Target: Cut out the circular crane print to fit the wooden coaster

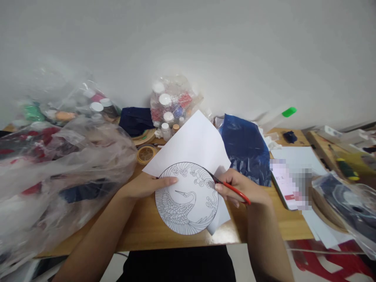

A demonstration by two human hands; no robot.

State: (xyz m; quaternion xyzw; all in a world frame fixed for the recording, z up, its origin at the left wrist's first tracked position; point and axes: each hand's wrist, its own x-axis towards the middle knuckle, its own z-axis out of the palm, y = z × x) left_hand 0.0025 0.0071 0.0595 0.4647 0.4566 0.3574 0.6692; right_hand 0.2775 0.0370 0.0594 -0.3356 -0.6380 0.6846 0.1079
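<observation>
A white paper sheet (197, 141) carries a round line drawing of a crane (186, 199), and most of the circle's edge is cut free. My left hand (147, 185) grips the sheet at the circle's left edge, thumb lying on the print. My right hand (241, 188) is closed round red-handled scissors (232, 187), whose blades meet the paper at the circle's upper right edge. Both hands hover over the wooden table (147, 227).
Large clear plastic bags (58, 168) of materials fill the left. A bag of small jars (170, 102) stands at the back by the wall. A dark blue sheet (246, 149) lies right of the paper, with white papers (293, 164) and a wooden hoop (326, 211) further right.
</observation>
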